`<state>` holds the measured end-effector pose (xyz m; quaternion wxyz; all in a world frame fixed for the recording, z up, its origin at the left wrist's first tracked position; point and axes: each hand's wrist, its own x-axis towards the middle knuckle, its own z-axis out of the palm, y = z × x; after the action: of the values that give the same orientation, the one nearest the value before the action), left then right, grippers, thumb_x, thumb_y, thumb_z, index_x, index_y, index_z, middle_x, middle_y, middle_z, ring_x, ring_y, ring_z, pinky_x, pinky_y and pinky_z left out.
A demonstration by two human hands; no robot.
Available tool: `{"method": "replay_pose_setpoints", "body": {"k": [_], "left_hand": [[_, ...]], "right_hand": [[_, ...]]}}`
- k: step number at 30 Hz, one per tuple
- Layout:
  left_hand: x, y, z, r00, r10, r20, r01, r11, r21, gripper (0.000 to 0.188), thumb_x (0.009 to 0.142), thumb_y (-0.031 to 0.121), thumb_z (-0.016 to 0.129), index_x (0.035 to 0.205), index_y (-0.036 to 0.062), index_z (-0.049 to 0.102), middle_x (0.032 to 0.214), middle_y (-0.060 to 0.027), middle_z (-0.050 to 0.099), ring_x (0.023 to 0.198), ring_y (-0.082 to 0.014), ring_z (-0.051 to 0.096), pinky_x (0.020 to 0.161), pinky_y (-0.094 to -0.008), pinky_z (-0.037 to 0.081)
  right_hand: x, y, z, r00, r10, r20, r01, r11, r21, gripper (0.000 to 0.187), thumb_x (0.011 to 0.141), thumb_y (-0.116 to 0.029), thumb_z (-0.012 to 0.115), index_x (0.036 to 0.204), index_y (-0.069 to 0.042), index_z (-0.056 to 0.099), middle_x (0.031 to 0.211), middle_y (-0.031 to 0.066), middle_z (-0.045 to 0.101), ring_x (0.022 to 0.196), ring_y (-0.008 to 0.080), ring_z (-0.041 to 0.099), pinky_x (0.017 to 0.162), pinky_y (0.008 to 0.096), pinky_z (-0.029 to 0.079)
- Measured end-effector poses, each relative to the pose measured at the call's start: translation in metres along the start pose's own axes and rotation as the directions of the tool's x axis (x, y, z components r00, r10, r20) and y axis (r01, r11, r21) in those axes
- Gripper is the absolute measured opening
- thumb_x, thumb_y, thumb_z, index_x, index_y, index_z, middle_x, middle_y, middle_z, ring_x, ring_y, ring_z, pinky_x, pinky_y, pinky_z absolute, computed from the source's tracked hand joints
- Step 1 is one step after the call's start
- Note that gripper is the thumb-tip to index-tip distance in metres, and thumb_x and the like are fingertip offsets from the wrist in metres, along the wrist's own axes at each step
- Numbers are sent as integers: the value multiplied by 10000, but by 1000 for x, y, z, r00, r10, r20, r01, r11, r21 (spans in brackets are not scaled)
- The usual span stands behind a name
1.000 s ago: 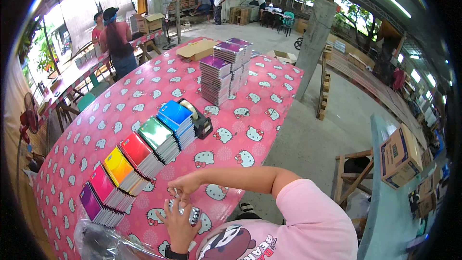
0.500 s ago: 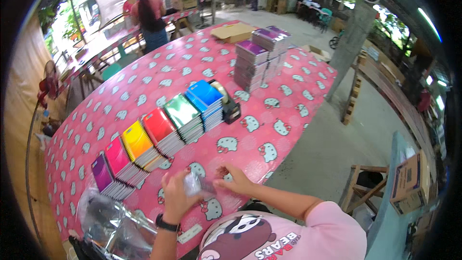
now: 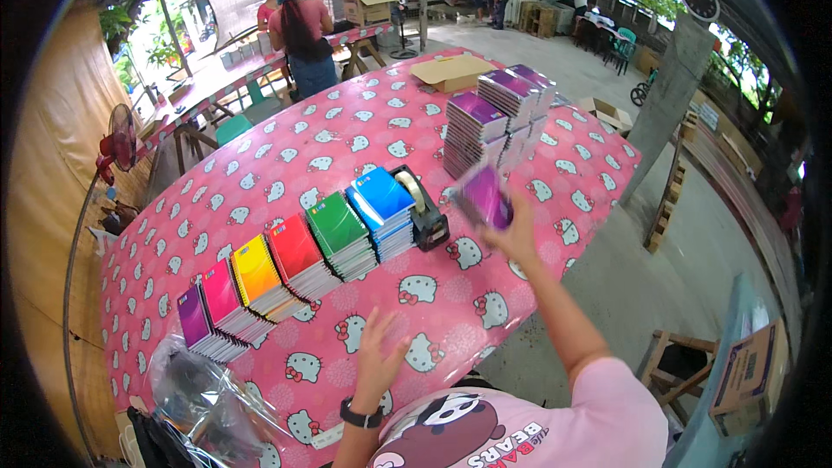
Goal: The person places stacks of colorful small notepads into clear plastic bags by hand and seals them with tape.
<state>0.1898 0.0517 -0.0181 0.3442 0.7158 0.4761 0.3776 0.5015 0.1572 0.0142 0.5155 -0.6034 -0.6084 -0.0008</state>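
My right hand (image 3: 518,227) is stretched forward, closed round a purple notebook pack (image 3: 484,197), slightly blurred. The pack is in the air just in front of the stacked purple notebook packs (image 3: 479,113). My left hand (image 3: 379,354), with a dark wristband, hovers over the near part of the table, fingers apart and holding nothing. In a slanting row beyond it stand spiral notebook stacks: purple (image 3: 194,312), pink (image 3: 222,289), yellow (image 3: 257,269), red (image 3: 294,243), green (image 3: 334,223) and blue (image 3: 381,197).
A black tape dispenser (image 3: 428,218) sits against the blue stack. Clear plastic bags (image 3: 208,394) lie at the near left of the pink patterned tablecloth (image 3: 286,182). A flat cardboard tray (image 3: 452,74) is at the far end. A concrete post (image 3: 663,104) rises beyond the table's right side.
My right hand has gone from the near edge out toward the purple stacks, carrying the pack. My left hand has let go and moved slightly right. The view has shifted a little.
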Motion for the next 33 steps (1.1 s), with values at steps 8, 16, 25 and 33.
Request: {"method": "replay_pose_setpoints", "body": {"k": [8,16,25,33], "left_hand": [[-45,-9,-30,929,-237,-283,228,972,-63,494,733,192,685,1178,45,530,1362,-200,345,1246,-325,355,1004,-407,308],[-180,-54,-142,324,-311,-894,483,867,-126,237,816,162,621,1011,28,608,933,-79,614,818,-134,557,729,-261,440],[-294,-100,-191,-131,-316,-940,312,887,-341,190,857,166,585,937,-5,609,787,-11,613,706,-70,541,650,-220,435],[-320,-116,-207,-101,-341,-935,437,829,-350,209,823,160,616,962,4,600,846,-44,609,728,-110,545,684,-261,452]], "right_hand": [[232,42,64,977,147,154,28,628,-778,720,688,-527,619,1312,-244,398,1319,185,392,1226,399,350,968,535,330],[75,-70,122,922,-266,279,205,951,230,218,808,-109,565,1004,-18,591,930,120,621,858,265,577,761,365,441],[-290,-339,249,159,-899,409,83,425,901,165,745,-173,631,844,-52,579,810,104,567,815,291,540,707,401,442],[-347,-348,332,79,-829,554,212,557,803,71,672,-48,581,729,-51,538,786,111,533,783,303,524,675,364,440]]}}
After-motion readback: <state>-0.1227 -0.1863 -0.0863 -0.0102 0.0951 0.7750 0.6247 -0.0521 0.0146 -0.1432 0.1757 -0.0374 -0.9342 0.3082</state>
